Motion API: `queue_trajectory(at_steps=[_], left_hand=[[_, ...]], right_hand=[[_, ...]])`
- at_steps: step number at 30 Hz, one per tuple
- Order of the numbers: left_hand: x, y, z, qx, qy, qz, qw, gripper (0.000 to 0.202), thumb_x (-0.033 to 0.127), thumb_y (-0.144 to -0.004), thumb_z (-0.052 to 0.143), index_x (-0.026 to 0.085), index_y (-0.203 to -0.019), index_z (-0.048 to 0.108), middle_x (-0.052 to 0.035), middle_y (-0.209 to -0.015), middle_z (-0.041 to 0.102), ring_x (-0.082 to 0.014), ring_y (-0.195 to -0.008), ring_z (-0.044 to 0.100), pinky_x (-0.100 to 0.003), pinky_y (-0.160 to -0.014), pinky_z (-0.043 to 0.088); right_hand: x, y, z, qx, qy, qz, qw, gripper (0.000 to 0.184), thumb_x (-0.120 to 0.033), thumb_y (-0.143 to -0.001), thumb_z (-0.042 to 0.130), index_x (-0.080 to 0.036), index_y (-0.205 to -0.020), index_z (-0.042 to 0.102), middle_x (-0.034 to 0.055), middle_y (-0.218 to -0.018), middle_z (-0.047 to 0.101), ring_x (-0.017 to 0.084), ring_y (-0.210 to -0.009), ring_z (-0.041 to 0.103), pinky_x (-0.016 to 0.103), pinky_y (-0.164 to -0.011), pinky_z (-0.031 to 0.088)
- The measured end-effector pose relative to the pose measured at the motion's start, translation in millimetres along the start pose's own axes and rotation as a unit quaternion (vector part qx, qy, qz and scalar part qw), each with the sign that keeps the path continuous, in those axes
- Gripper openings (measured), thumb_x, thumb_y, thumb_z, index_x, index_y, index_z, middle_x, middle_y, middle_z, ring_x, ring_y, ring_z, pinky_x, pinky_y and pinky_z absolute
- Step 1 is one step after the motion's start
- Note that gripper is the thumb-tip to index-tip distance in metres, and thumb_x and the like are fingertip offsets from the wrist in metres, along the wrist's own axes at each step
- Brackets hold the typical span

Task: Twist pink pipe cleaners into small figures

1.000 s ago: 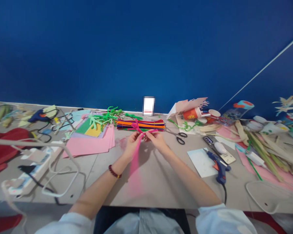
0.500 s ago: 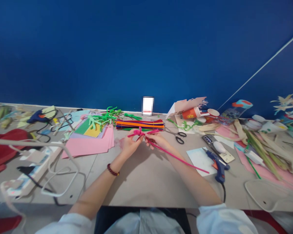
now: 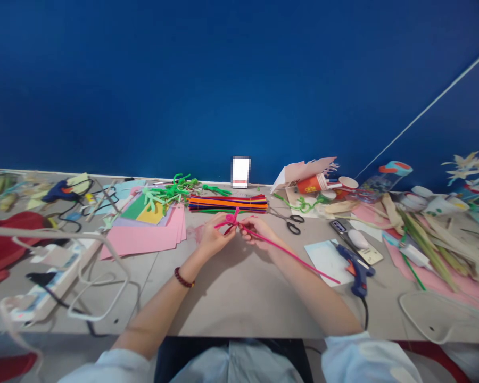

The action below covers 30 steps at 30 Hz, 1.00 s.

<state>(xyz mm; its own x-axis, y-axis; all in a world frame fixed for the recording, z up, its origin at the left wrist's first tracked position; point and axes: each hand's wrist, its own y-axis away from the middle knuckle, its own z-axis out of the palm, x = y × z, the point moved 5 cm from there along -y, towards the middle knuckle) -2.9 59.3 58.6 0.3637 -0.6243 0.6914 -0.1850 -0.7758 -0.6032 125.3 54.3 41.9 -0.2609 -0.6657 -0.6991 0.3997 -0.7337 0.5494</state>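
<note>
Between my two hands is a pink pipe cleaner [image 3: 291, 255], bent into small loops at its left end. Its long straight tail runs down to the right over my right forearm. My left hand [image 3: 216, 234] pinches the looped part from the left, fingers closed. Close against it, my right hand [image 3: 257, 230] is closed on the pipe cleaner where the tail starts. Just behind the hands lies a bundle of coloured pipe cleaners [image 3: 227, 203], orange, purple and red. Scissors with black handles [image 3: 293, 227] rest right of the bundle.
At left are pink paper sheets [image 3: 143, 240], green twisted pipe cleaners [image 3: 171, 194] and a white power strip [image 3: 59, 279] with looping cables. On the right are a blue glue gun [image 3: 357, 271], a phone [image 3: 339, 227], a red paper cup [image 3: 312, 184] and dried husks [image 3: 427, 244].
The looped end of the pink pipe cleaner now stands more upright between my fingers, and the short strands pointing right no longer show. My hands have barely moved.
</note>
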Motion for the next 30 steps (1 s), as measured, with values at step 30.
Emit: queue_trajectory(at_steps=[30], left_hand=[[-3.8, 1.3, -1.0, -0.025, -0.103, 0.037, 0.994, 0.010, 0.021, -0.078, 0.056, 0.021, -0.081, 0.066, -0.0058, -0.078, 0.065, -0.0204, -0.079, 0.060, -0.032, -0.074, 0.047]], right_hand=[[-0.7, -0.2, 0.1, 0.045, 0.094, -0.062, 0.993, 0.023, -0.020, -0.080, 0.040, -0.015, -0.061, 0.053, -0.0033, -0.045, 0.049, 0.006, -0.034, 0.044, 0.017, -0.028, 0.024]])
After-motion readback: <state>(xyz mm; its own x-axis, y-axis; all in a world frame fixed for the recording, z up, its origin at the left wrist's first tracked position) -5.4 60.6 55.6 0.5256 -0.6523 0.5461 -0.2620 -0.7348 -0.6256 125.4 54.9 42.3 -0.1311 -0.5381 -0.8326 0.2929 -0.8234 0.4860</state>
